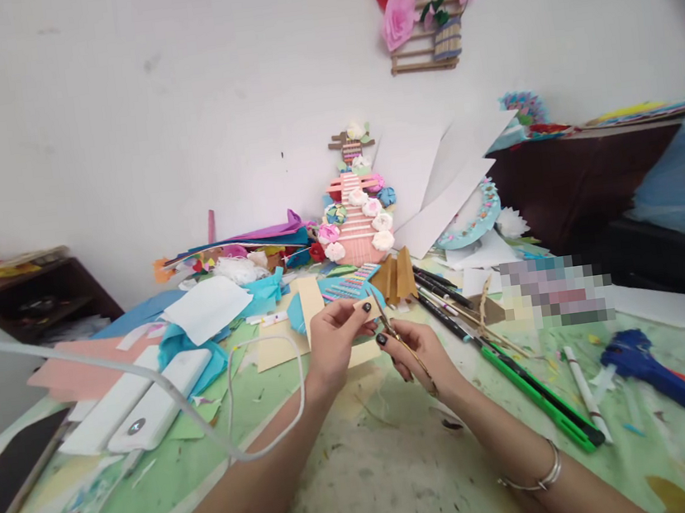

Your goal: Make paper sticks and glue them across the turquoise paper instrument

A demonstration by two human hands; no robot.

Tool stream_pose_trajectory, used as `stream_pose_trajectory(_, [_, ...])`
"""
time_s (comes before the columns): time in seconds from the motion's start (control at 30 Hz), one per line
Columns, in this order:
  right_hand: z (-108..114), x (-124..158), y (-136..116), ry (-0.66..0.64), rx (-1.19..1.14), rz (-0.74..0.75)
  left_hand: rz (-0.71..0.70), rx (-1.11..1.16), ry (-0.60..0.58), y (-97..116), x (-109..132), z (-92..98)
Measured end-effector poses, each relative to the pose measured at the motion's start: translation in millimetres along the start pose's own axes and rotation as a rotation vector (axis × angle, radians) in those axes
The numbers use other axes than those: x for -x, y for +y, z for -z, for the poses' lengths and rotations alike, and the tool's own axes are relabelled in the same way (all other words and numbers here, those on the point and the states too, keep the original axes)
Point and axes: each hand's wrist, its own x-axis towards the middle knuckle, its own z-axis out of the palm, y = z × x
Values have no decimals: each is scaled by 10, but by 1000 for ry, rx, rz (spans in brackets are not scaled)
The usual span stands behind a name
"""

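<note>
In the head view my left hand pinches a small pale yellow paper piece between thumb and fingers, near the middle of the table. My right hand is closed on a pair of scissors, whose blades point up and left and meet the right side of the paper piece. Both hands are close together but apart. Behind and beside my left hand lie larger pale yellow paper sheets. A decorated pink guitar-like craft stands upright against the wall beyond.
A green cutter, a white marker and a blue glue gun lie at the right. At the left are a white power bank, a phone and a looping white cable. Coloured paper and pens surround the hands.
</note>
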Motion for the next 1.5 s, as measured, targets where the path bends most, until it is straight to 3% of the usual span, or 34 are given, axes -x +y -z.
stream_pose_trajectory(0.67, [-1, -10, 59, 114, 186, -30, 25, 22, 19, -33, 7, -20])
stream_pose_trajectory(0.87, [5, -38, 85, 180, 140, -57, -84, 57, 68, -51, -32, -3])
stream_pose_trajectory(1.17, [1, -24, 33, 88, 59, -4, 65, 150, 23, 17, 23, -53])
stream_pose_trajectory(1.5, [-2, -14, 51, 28, 78, 13, 37, 103, 27, -39, 4, -26])
